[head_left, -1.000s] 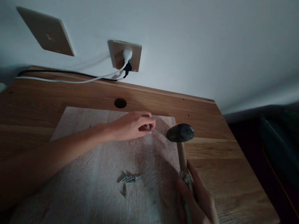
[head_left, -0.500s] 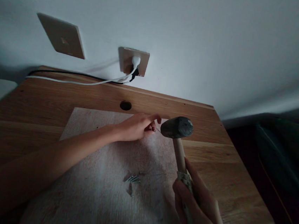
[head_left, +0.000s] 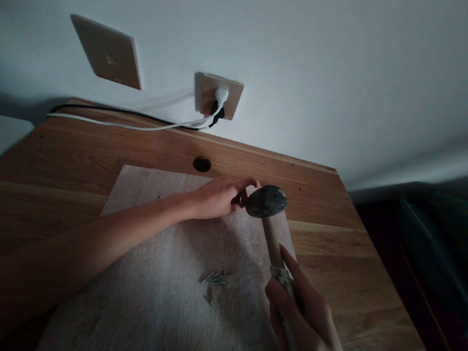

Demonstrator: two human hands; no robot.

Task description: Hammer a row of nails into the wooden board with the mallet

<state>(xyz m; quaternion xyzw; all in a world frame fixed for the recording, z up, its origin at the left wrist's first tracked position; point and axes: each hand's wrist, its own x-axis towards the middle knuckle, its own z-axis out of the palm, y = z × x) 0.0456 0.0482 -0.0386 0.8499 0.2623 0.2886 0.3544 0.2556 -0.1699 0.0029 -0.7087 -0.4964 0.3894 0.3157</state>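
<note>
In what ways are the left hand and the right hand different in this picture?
The left hand is near the far edge of the board; the right hand is lower in the picture.
The right hand grips the mallet by its handle; the left hand appears next to the mallet's head, and whether it holds anything is unclear.
Both are bare, with bent fingers.

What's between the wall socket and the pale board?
In the head view: a white cord, a black cord, then wooden tabletop with a round hole.
</note>
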